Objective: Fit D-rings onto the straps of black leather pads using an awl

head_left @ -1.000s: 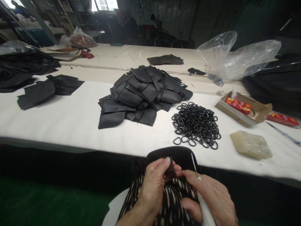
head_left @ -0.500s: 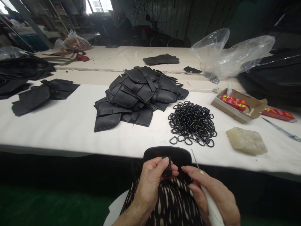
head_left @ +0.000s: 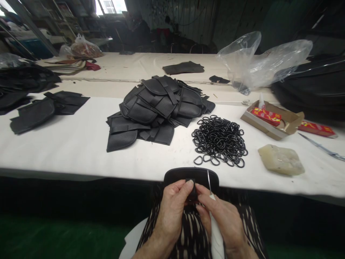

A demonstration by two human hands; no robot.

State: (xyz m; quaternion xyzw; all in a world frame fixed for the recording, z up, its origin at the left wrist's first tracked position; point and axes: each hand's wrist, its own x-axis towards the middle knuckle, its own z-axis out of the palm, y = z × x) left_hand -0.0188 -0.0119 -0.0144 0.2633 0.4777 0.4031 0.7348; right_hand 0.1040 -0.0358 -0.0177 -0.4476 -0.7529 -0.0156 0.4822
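My left hand pinches a black strap folded over on a black leather flap piece, whose rounded edge rests against the table's front edge. My right hand is closed round a white-handled awl, its thin metal shaft pointing up and away from me. The right fingertips are at the strap, beside the left thumb. Just beyond lies a heap of black D-rings. To its left is a pile of black leather flap pieces with straps.
Right of the rings are a yellowish block, a cardboard box holding red packets, and scissors. Clear plastic bags stand at the back right. More black pieces lie at the left.
My right hand has moved left with the awl, bringing its fingertips to the strap. My left hand keeps its pinch in nearly the same place.
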